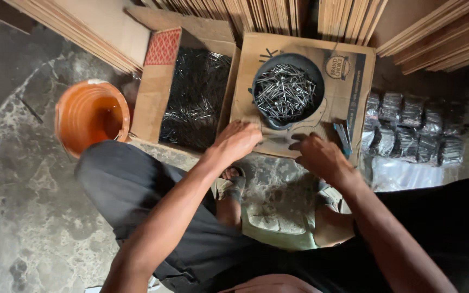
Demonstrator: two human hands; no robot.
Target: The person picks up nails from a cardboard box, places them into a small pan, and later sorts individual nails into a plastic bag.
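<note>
A dark round bowl (261,87) heaped with shiny nails (284,92) stands on a flat piece of brown cardboard (354,81). My left hand (238,140) and my right hand (317,154) rest at the cardboard's near edge, just below the bowl, fingers curled and close together. Something thin and pale, hard to make out, lies between the two hands. Whether either hand grips it cannot be told. An open cardboard box (150,103) full of dark nails (196,97) sits to the left of the bowl.
An orange bucket (88,114) stands on the mottled stone floor at the left. Several small clear packets of nails (413,133) lie in rows at the right, beside a clear plastic bag (403,173). Wooden boards lean along the back. A small blue tool (344,135) lies on the cardboard.
</note>
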